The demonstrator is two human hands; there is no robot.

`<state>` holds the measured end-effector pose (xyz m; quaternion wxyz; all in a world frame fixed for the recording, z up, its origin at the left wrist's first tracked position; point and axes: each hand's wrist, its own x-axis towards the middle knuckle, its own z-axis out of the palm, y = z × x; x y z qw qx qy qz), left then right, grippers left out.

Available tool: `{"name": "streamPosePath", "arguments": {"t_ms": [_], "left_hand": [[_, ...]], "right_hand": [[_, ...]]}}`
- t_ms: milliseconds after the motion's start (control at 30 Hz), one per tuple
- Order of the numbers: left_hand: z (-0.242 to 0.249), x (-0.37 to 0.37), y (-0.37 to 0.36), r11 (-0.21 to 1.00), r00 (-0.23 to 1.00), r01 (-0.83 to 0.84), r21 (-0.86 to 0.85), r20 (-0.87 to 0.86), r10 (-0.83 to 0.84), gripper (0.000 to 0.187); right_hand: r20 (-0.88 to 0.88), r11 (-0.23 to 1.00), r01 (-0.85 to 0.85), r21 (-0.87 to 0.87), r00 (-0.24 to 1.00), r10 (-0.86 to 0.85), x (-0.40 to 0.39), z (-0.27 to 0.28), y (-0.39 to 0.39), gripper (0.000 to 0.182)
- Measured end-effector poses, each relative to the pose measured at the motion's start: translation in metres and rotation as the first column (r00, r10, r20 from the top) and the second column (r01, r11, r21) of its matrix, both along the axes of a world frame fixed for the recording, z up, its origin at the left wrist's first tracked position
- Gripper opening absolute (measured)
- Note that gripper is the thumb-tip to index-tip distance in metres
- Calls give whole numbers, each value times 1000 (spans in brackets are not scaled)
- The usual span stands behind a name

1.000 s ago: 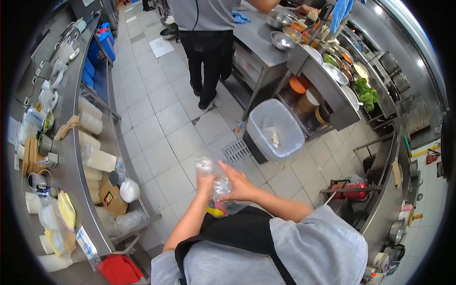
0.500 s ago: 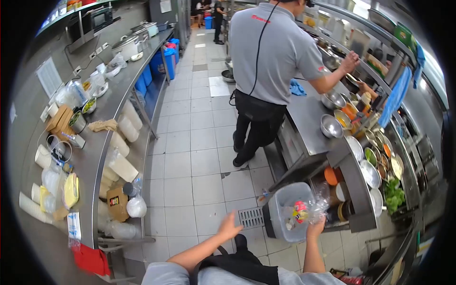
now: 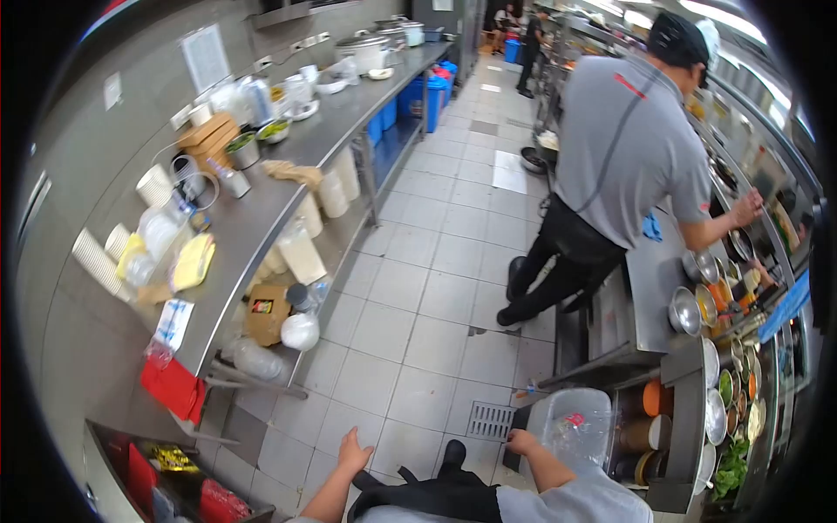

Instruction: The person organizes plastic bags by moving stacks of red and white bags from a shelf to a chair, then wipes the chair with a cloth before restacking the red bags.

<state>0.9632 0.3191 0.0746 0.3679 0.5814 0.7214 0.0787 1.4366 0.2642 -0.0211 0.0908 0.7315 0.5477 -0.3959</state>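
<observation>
Low at the centre-left, my left hand [image 3: 354, 452] hangs over the tiled floor with its fingers apart and nothing in it. My right hand [image 3: 521, 442] is at the near left edge of a translucent bin [image 3: 586, 427], its fingers curled; whether it touches the rim or holds anything cannot be made out. Clear plastic with a small red and white wrapper [image 3: 573, 421] lies inside the bin. A floor drain [image 3: 490, 420] is just beyond my right hand.
A co-worker [image 3: 623, 148] in a grey shirt stands at the right-hand counter. The left steel table [image 3: 261, 228] carries cups, boxes and a yellow cloth [image 3: 193, 261]. At the lower left, an open drawer [image 3: 113, 444] holds red and yellow packets. Metal bowls [image 3: 684, 311] line the right.
The view has swung left, bringing the drawer into sight. My right hand has left the clear plastic, which now lies in the bin, and is at the bin's left edge.
</observation>
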Motion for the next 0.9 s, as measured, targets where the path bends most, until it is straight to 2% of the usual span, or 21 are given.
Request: {"name": "streamPosePath", "arguments": {"t_ms": [67, 133, 200, 233, 267, 300, 400, 467, 500, 567, 600, 700, 733, 800, 867, 900], "left_hand": [[-17, -52, -38, 995, 997, -74, 69, 3, 74, 77], [-25, -105, -85, 975, 975, -221, -26, 21, 221, 75], [-28, -154, -141, 931, 935, -354, -84, -27, 353, 74], [-24, -180, -162, 885, 903, -427, -186, -36, 428, 74], [-20, -207, -184, 823, 865, -493, -282, -58, 498, 73], [-32, -235, -208, 774, 823, -553, -309, -60, 565, 74], [-102, -327, -285, 632, 647, -713, -305, 62, 760, 76], [-110, -384, -311, 477, 465, -813, -335, 121, 877, 77], [-117, -408, -321, 516, 487, -827, -223, 173, 856, 76], [-137, -441, -327, 564, 546, -825, 10, 270, 793, 73], [-50, -425, -291, 519, 486, -842, -148, 211, 848, 74], [-90, -470, -280, 407, 360, -908, -99, 309, 880, 71], [-87, -485, -271, 394, 337, -907, -147, 305, 891, 72], [-30, -498, -226, 356, 283, -900, -251, 286, 916, 72], [-45, -522, -223, 355, 270, -897, -263, 311, 911, 73], [-56, -539, -215, 356, 265, -898, -259, 328, 907, 74]], "right_hand": [[44, 973, -229, -4, 973, 229, -59, -10, 35, 41], [48, 929, -363, 73, 931, 361, -121, -28, 68, 35], [25, 913, -396, 99, 918, 395, -195, 10, 94, 32], [11, 891, -432, 137, 900, 435, -229, -1, 98, 32], [1, 865, -468, 180, 880, 476, -265, -9, 114, 32], [-7, 837, -504, 212, 856, 517, -294, -15, 117, 32], [-18, 765, -636, 99, 768, 641, -413, 13, 122, 34], [-59, 657, -750, 80, 654, 754, -489, 27, 124, 35], [-65, 587, -808, 56, 583, 810, -522, 37, 121, 35], [-141, 588, -798, 133, 572, 808, -576, 32, 118, 36], [-177, 588, -791, 171, 563, 808, -598, 28, 119, 36], [-210, 532, -840, 109, 504, 838, -662, 51, 126, 38], [-202, 514, -853, 95, 489, 849, -678, 56, 129, 36], [-191, 403, -908, 112, 379, 906, -711, 49, 143, 34], [-187, 262, -961, 87, 242, 952, -753, 41, 156, 36], [-186, 242, -968, 71, 225, 956, -781, 38, 166, 36]]}}
